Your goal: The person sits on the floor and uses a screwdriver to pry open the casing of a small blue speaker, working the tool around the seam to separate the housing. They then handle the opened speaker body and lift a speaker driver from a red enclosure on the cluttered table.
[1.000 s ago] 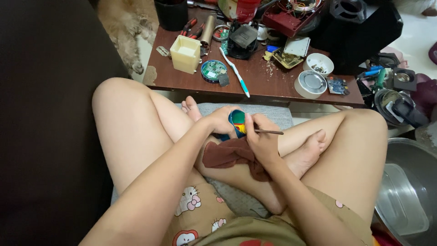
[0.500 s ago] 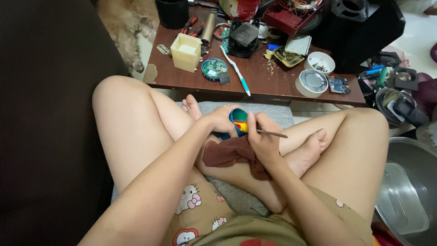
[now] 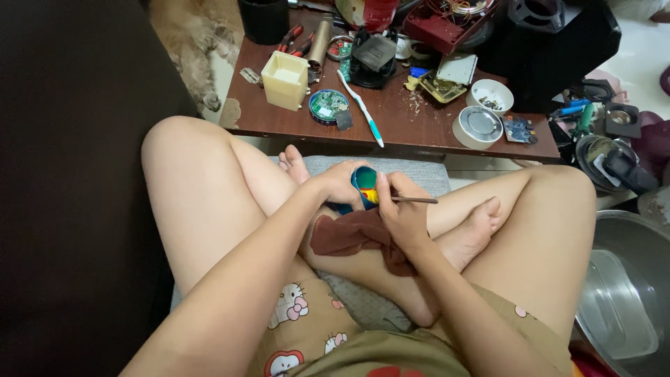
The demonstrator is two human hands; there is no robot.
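Small blue cup-like part (image 3: 364,187) held over the crossed legs, just above the lap, in front of the table edge. Inside shows green, yellow and red; what that is, cannot tell. Left hand (image 3: 340,183) wraps it from the left, fingers curled and clamped on its side. Right hand (image 3: 399,209) touches its right rim, fingers pinched together on a thin dark stick (image 3: 413,200) that points right, level. Brown cloth (image 3: 356,234) lies under both hands, draped over the shin.

Low wooden table (image 3: 412,132) just beyond the knees, crowded. Near edge: blue-white toothbrush (image 3: 363,108) lying diagonal; round green circuit board (image 3: 327,104) just left of it; cream square box (image 3: 285,79), open top, contents not visible. Right of the brush: white round tin (image 3: 478,126) with grey lid; small white bowl (image 3: 489,96) holding dark bits; small blue board (image 3: 518,129) at the corner. Far side: red-handled pliers (image 3: 293,38), black cup (image 3: 264,19), red tray (image 3: 447,17) of wires.

Right, on the floor: steel basin (image 3: 628,293) with a clear tub inside. Left: dark wall of furniture (image 3: 70,174) close against the knee. Fur rug (image 3: 188,35) past the table corner.
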